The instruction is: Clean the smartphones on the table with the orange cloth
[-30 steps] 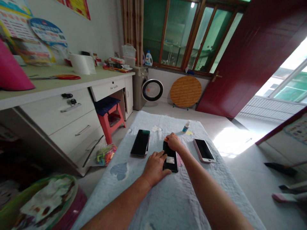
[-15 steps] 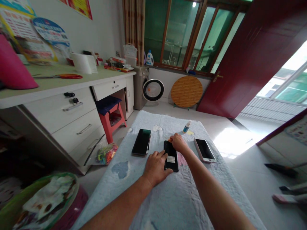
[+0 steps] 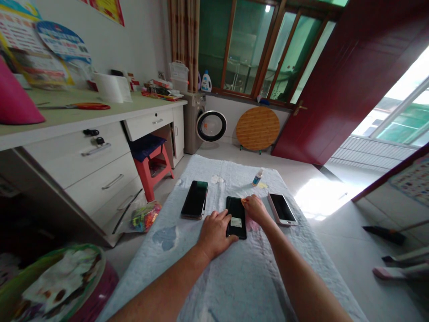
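A black smartphone point(image 3: 237, 209) with a whitish label lies flat on the pale blue cloth in front of me. My left hand point(image 3: 214, 231) holds it down, with its fingers on the left edge and the thumb by the bottom edge. At the phone's upper right corner, my right hand point(image 3: 255, 209) pinches a small orange cloth point(image 3: 243, 201), mostly hidden by the fingers. Another dark phone point(image 3: 195, 200) rests to the left, its screen up. On the right lies a white-framed phone point(image 3: 282, 208). A small bottle point(image 3: 257, 178) with a blue label stands beyond my right hand.
A blue patterned cloth point(image 3: 231, 167) covers the table. To the left are a desk with drawers point(image 3: 100, 179), a red stool point(image 3: 154, 170) and a full waste bin point(image 3: 103, 279). A round wooden tabletop point(image 3: 257, 129) leans against the far wall beside a red door point(image 3: 311, 107).
My right hand, with the orange cloth, has moved right and slightly toward me, from over the phone's top to its upper right corner. My left hand stays on the phone. The view has shifted slightly.
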The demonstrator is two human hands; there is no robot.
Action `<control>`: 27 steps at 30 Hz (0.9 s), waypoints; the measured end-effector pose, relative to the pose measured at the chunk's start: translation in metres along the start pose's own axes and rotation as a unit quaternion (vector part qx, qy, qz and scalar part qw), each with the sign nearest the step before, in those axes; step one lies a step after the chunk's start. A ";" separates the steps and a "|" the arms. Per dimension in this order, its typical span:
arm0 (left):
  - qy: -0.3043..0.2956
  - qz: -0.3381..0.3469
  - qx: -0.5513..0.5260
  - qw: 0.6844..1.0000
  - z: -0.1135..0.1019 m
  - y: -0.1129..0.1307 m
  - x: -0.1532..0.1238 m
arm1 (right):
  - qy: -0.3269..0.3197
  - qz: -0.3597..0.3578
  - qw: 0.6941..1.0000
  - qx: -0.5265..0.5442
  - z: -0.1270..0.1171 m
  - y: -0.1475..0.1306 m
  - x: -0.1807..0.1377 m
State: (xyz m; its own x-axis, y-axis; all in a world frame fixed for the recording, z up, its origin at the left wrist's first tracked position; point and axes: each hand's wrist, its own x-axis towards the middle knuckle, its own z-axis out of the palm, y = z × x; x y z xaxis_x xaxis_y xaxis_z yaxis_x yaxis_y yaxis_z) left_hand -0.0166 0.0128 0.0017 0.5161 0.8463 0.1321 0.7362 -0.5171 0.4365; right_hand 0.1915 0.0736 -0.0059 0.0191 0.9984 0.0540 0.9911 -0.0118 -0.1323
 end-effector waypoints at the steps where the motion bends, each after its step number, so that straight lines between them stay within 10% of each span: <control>1: 0.000 0.000 0.001 1.000 0.000 0.000 0.000 | 0.001 0.001 1.000 0.002 0.001 -0.001 -0.005; 13: 0.002 0.012 0.007 1.000 0.000 -0.001 0.000 | -0.024 -0.012 0.998 0.050 -0.014 -0.015 -0.061; 27: -0.002 0.018 0.003 1.000 -0.001 -0.002 0.001 | -0.011 0.011 1.000 -0.006 -0.002 -0.013 0.016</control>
State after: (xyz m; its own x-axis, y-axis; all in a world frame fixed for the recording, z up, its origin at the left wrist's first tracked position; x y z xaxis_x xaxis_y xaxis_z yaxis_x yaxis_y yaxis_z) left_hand -0.0180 0.0146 0.0015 0.5442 0.8264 0.1446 0.7200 -0.5485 0.4253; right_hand 0.1790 0.0895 -0.0013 0.0389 0.9988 0.0287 0.9919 -0.0352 -0.1221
